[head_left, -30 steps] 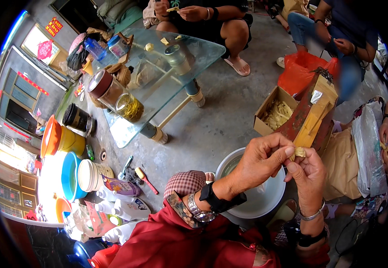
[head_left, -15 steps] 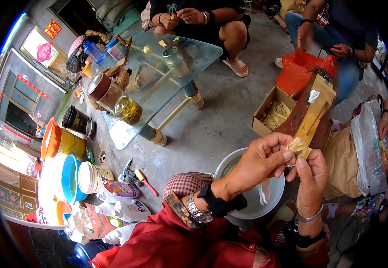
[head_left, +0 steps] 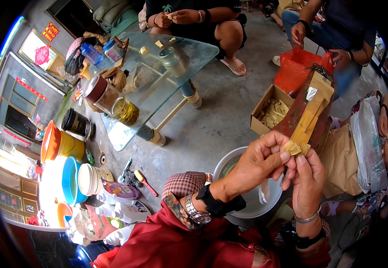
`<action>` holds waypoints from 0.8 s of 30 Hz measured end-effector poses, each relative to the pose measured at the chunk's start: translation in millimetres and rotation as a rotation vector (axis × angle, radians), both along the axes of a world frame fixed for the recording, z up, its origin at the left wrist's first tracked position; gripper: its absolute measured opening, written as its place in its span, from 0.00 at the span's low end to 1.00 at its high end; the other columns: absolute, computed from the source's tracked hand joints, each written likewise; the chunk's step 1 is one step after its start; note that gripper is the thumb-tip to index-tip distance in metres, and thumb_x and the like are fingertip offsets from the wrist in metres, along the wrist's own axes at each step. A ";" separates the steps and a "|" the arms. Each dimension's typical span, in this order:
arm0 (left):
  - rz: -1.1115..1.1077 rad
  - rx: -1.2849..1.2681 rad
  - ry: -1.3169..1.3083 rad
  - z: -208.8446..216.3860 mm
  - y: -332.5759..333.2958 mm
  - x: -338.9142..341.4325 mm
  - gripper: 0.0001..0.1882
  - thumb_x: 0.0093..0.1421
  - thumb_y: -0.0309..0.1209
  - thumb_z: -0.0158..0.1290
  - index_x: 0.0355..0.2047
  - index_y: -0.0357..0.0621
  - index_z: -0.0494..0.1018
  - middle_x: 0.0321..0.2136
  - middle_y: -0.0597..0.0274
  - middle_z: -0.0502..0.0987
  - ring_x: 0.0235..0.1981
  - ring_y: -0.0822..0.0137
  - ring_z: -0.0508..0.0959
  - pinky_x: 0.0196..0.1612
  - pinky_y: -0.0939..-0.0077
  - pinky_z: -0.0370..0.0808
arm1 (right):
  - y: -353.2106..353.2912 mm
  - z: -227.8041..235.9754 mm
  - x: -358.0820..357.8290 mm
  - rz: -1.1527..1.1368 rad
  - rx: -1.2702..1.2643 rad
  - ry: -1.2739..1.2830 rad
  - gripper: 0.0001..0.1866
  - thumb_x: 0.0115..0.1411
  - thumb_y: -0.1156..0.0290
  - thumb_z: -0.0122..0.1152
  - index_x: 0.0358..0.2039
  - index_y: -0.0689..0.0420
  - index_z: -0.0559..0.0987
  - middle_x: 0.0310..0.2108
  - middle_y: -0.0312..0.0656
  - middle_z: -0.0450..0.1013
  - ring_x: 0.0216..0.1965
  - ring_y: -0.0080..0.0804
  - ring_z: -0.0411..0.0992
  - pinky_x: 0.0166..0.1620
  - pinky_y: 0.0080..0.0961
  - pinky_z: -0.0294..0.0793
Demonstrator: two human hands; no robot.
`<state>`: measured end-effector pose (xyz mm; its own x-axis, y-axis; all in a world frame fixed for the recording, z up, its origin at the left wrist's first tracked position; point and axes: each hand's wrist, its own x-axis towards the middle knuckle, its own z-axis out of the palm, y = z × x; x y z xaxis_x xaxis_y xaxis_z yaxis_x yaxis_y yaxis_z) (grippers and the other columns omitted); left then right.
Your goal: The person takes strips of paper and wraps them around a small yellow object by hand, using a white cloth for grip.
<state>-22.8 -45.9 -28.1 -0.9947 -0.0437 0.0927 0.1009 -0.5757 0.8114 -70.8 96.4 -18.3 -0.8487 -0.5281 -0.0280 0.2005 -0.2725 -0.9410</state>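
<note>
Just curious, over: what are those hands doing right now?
Left hand and right hand pinch small tan piece together. White basin below. Nothing blocking.

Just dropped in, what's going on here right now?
The person pinches a small yellowish folded piece between the fingertips of both hands, left hand and right hand, held up over a white basin. Beyond them a cardboard box holds similar pale pieces. Two other people sit by the glass table, one also fingering something small.
</note>
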 end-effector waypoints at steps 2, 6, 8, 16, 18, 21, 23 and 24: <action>-0.005 0.011 0.004 0.7 0.7 -0.2 0.07 0.65 0.26 0.47 0.42 0.39 0.64 0.29 0.61 0.75 0.19 0.79 0.67 0.22 0.89 0.65 | -1.6 1.0 1.9 0.003 -0.035 -0.033 0.11 0.66 0.67 0.45 0.39 0.62 0.71 0.26 0.35 0.67 0.20 0.17 0.65 0.19 0.13 0.67; -0.028 0.050 0.024 -1.2 2.7 1.0 0.08 0.65 0.27 0.46 0.43 0.39 0.64 0.29 0.61 0.75 0.18 0.79 0.66 0.22 0.88 0.65 | -5.3 5.4 5.5 0.024 -0.105 -0.108 0.13 0.67 0.64 0.43 0.41 0.61 0.69 0.26 0.36 0.67 0.21 0.20 0.67 0.19 0.15 0.68; -0.029 0.059 0.022 -1.0 3.2 1.7 0.08 0.65 0.28 0.46 0.43 0.39 0.64 0.29 0.61 0.75 0.18 0.79 0.66 0.22 0.87 0.66 | -6.3 6.1 6.7 0.027 -0.124 -0.133 0.14 0.68 0.63 0.43 0.42 0.61 0.69 0.26 0.36 0.67 0.22 0.22 0.68 0.20 0.15 0.68; -0.018 0.209 0.015 -1.6 7.6 0.5 0.07 0.66 0.29 0.44 0.41 0.40 0.63 0.26 0.60 0.72 0.18 0.76 0.66 0.20 0.79 0.73 | -3.8 -3.8 8.8 0.063 -0.296 -0.217 0.12 0.68 0.61 0.42 0.37 0.57 0.67 0.24 0.37 0.65 0.20 0.26 0.66 0.26 0.22 0.68; 0.004 0.248 0.017 -2.3 8.6 0.4 0.07 0.66 0.30 0.44 0.40 0.41 0.63 0.27 0.60 0.71 0.18 0.75 0.66 0.20 0.78 0.73 | -5.0 -4.2 9.6 0.050 -0.326 -0.240 0.12 0.68 0.60 0.43 0.36 0.56 0.66 0.24 0.37 0.65 0.20 0.26 0.65 0.27 0.24 0.68; 0.018 0.295 0.022 -4.4 9.2 0.1 0.06 0.66 0.31 0.44 0.39 0.41 0.62 0.27 0.58 0.71 0.18 0.74 0.66 0.20 0.77 0.73 | -5.2 -5.4 8.8 0.034 -0.342 -0.269 0.12 0.68 0.61 0.43 0.36 0.56 0.66 0.23 0.37 0.65 0.19 0.26 0.64 0.28 0.24 0.68; 0.020 0.306 0.023 -6.9 7.9 0.8 0.06 0.66 0.30 0.44 0.39 0.41 0.62 0.28 0.58 0.71 0.18 0.73 0.66 0.20 0.77 0.73 | -5.4 -5.5 8.6 0.034 -0.353 -0.283 0.11 0.68 0.61 0.43 0.36 0.56 0.66 0.23 0.37 0.65 0.19 0.26 0.64 0.28 0.24 0.69; 0.015 0.317 0.024 -7.6 7.7 0.9 0.07 0.66 0.31 0.44 0.39 0.41 0.62 0.28 0.58 0.71 0.18 0.73 0.66 0.20 0.77 0.73 | -5.5 -5.8 8.3 0.033 -0.358 -0.284 0.11 0.68 0.61 0.43 0.36 0.56 0.66 0.23 0.37 0.65 0.19 0.26 0.64 0.28 0.24 0.69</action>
<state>-21.9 -38.1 -35.8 -0.9914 -0.0888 0.0958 0.1284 -0.7980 0.5888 -62.5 90.9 -24.1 -0.8164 -0.5734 -0.0681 0.4509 -0.5594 -0.6956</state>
